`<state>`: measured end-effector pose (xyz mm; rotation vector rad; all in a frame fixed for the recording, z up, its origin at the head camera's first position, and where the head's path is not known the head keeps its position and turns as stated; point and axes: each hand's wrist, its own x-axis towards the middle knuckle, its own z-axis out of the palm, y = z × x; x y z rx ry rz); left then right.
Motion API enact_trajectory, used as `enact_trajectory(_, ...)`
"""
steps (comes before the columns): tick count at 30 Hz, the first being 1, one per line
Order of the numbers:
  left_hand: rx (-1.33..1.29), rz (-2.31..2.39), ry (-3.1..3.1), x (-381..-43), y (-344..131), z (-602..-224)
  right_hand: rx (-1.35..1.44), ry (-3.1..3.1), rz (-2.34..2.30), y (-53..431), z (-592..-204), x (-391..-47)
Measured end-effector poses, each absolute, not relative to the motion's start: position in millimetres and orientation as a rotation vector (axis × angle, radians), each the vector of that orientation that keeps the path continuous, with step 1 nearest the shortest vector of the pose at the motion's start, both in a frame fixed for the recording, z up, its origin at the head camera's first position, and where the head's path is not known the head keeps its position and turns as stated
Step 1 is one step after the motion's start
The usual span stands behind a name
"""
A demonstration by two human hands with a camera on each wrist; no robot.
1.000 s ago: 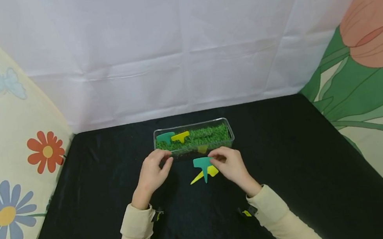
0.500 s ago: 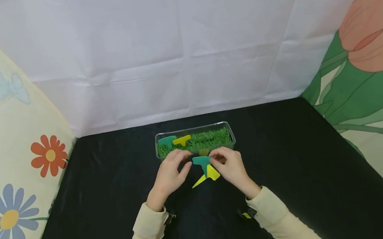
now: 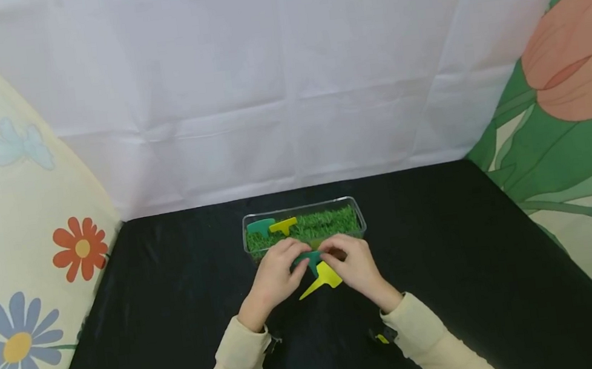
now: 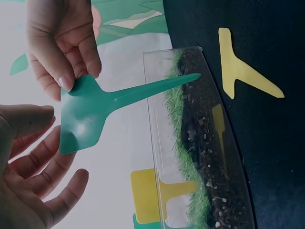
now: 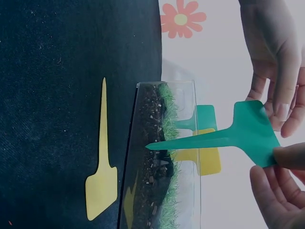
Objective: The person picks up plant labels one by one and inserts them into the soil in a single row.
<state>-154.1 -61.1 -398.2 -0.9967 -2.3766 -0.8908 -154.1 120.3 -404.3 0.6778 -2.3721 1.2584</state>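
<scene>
My right hand (image 3: pixel 354 266) pinches one corner of a green T-shaped plant label (image 4: pixel 88 114) between thumb and fingers. The label's pointed stem aims down, just in front of a clear planter box (image 3: pixel 364 225). At its other corner is my left hand (image 3: pixel 276 281), fingers reaching behind the edge and the thumb beside it, apart; in the left wrist view no pinch shows. A yellow plant label (image 5: pixel 101 188) lies flat on the black cloth below both hands. Inside the box, another green label (image 3: pixel 260 226) and a yellow label (image 3: pixel 283 227) stand in the grass at the left.
Green grass (image 3: pixel 328 223) tops dark soil (image 4: pixel 205 143) in the box. A faint yellow shape (image 4: pixel 219 124) shows on its front wall, perhaps a reflection. Black cloth (image 3: pixel 184 264) covers the table, with a white sheet (image 3: pixel 285 88) behind and printed flower panels (image 3: pixel 81 248) at the sides.
My left hand has moved right from the box's front left corner to the green label. The right hand keeps its hold on the label. The head view has tilted up slightly.
</scene>
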Motion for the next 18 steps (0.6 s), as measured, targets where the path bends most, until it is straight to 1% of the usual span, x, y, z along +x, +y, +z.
enact_trajectory(12,-0.982,-0.85,-2.416,-152.6,-60.9,-397.1,0.823,-2.274,1.264,120.1,-408.3,-153.2)
enact_trajectory(18,-1.004,-0.833,-2.401,-156.7,-61.6,-394.1,0.85,-2.263,1.253,119.4,-405.5,-155.9)
